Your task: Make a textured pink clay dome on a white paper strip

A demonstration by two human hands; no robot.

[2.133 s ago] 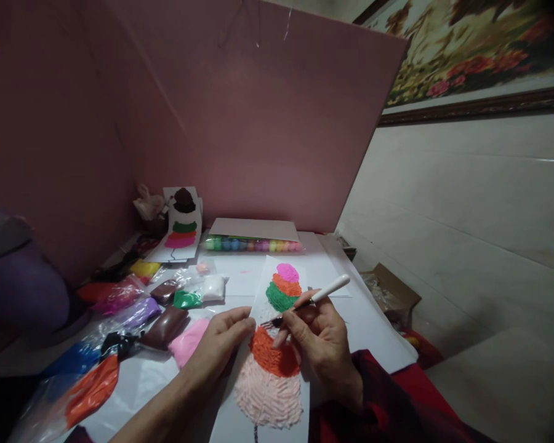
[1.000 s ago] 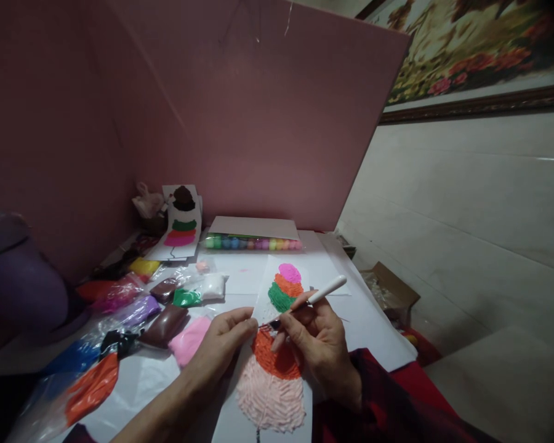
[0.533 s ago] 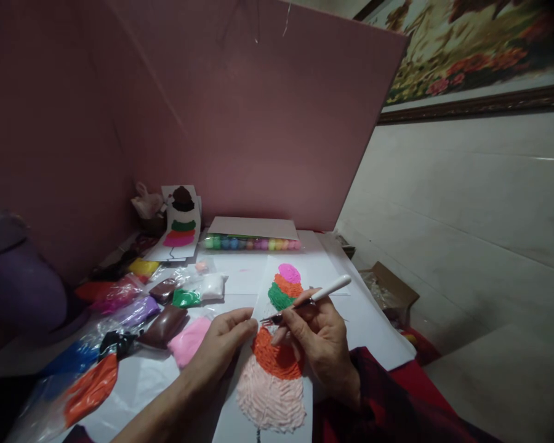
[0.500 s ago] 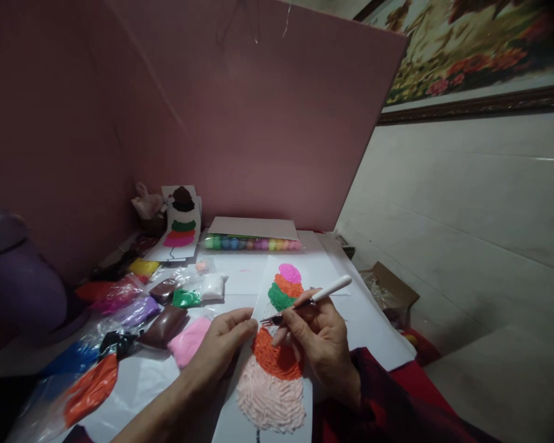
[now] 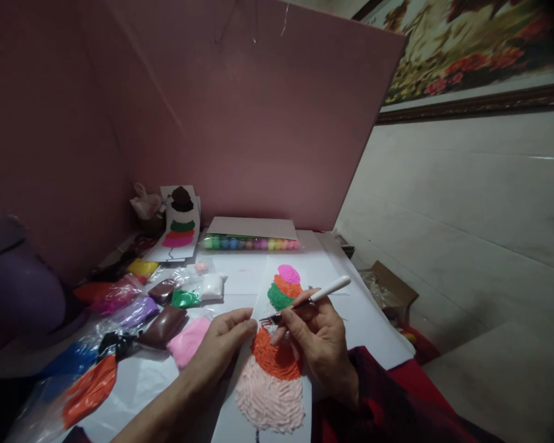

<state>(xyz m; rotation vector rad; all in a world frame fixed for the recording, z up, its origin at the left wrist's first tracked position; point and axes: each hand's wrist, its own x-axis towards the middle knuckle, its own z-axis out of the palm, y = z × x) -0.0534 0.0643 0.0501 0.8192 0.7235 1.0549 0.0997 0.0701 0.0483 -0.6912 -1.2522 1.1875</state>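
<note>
A white card [image 5: 228, 424] lies in front of me with textured clay patches on it. A pale pink clay patch [image 5: 270, 400] is lowest, then an orange-red one [image 5: 277, 357], with green, orange and bright pink patches farther up. My right hand [image 5: 321, 335] is closed round a fork [image 5: 331, 288] with a white handle. Its metal tines point left, over the card just above the lower orange-red patch; whether they touch it I cannot tell. At the card's left edge, my left hand [image 5: 226, 341] pinches with thumb and fingers. Part of the card is hidden under my right hand.
Bags of coloured clay, including brown [image 5: 163, 328], light pink [image 5: 189, 341] and orange [image 5: 91, 389], lie on the left. A pack of coloured balls [image 5: 252, 243] sits at the back, beside another clay picture [image 5: 181, 224]. An open cardboard box [image 5: 388, 292] stands at right.
</note>
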